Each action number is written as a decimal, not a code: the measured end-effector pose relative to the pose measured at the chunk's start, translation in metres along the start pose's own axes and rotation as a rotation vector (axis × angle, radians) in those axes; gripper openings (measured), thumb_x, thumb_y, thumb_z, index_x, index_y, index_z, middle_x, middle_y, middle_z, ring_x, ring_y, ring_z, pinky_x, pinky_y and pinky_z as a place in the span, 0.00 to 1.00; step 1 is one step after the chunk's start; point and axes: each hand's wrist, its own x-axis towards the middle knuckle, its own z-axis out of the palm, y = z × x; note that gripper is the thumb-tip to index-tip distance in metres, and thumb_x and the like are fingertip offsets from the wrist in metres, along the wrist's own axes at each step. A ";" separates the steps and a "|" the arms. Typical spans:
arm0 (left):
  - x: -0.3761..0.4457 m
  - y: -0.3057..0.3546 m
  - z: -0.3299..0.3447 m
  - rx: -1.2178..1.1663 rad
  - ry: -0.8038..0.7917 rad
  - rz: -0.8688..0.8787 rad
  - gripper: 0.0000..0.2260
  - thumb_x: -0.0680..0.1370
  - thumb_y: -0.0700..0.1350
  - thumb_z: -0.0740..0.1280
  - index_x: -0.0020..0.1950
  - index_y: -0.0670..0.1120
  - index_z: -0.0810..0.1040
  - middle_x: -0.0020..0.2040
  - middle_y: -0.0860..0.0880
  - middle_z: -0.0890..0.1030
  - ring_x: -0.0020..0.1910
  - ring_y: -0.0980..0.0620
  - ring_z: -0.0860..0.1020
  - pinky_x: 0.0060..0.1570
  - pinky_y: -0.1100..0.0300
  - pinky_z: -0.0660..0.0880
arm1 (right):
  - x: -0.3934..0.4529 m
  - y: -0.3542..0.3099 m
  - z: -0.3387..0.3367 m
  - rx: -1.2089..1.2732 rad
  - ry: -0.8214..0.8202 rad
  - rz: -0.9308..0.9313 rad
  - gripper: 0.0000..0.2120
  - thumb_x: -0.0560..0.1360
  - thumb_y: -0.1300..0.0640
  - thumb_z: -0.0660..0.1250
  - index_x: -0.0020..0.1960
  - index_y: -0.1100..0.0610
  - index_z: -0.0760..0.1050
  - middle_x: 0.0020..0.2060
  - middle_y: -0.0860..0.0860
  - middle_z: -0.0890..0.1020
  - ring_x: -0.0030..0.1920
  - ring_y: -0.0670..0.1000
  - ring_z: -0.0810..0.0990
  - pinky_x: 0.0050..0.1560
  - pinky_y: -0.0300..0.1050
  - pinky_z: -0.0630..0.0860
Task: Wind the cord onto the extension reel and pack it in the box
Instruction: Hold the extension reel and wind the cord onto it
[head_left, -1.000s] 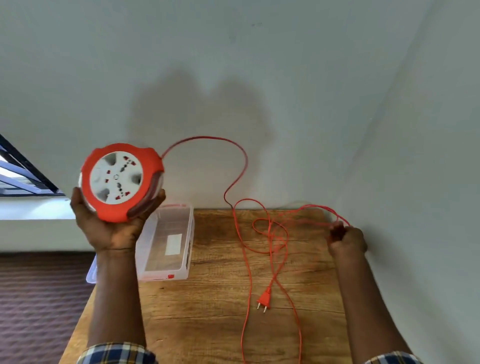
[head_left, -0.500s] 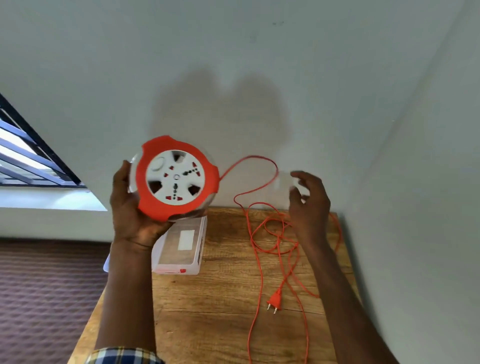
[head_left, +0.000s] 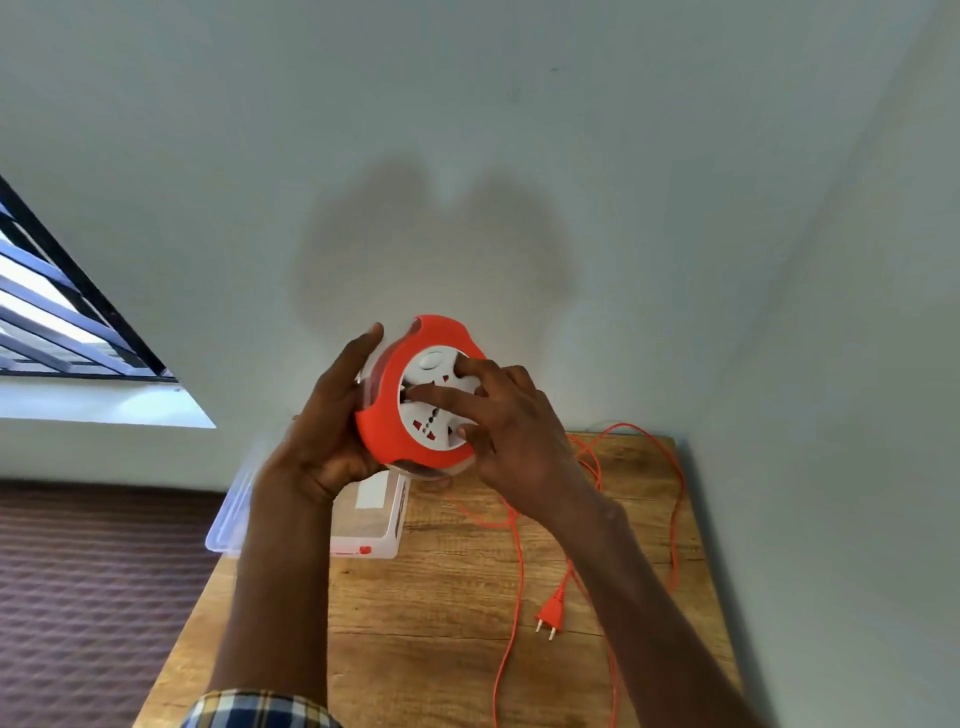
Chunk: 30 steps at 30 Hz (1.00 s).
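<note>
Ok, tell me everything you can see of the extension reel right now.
The extension reel is a round drum with an orange rim, a white socket face and clear plastic sides. It is held in the air above the wooden table, face tilted toward the camera. The left hand grips its left edge; the right hand lays its fingers on the white face. Most of the orange cord lies unwound on the table.

Plain home room: wooden table (head_left: 447, 623), barred window (head_left: 57, 312), painted wall (head_left: 467, 156).
</note>
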 end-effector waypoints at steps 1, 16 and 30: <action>0.000 -0.001 0.001 0.008 0.005 -0.007 0.30 0.82 0.69 0.60 0.68 0.48 0.85 0.67 0.38 0.84 0.63 0.35 0.83 0.66 0.34 0.77 | 0.000 0.003 -0.001 -0.016 -0.021 0.001 0.29 0.78 0.57 0.67 0.73 0.32 0.69 0.72 0.47 0.71 0.66 0.53 0.70 0.60 0.58 0.76; 0.016 -0.006 0.037 0.083 0.056 -0.055 0.29 0.82 0.68 0.61 0.69 0.48 0.83 0.62 0.38 0.86 0.53 0.37 0.87 0.53 0.37 0.83 | 0.002 0.008 -0.004 0.264 0.187 0.503 0.23 0.75 0.37 0.70 0.69 0.39 0.76 0.47 0.46 0.88 0.48 0.46 0.86 0.49 0.50 0.85; 0.021 -0.007 0.030 0.062 -0.036 -0.126 0.35 0.79 0.74 0.59 0.69 0.48 0.84 0.66 0.37 0.84 0.59 0.33 0.85 0.52 0.34 0.84 | -0.010 0.039 -0.005 0.034 0.157 0.001 0.27 0.76 0.61 0.69 0.70 0.38 0.75 0.72 0.46 0.70 0.63 0.50 0.70 0.56 0.50 0.79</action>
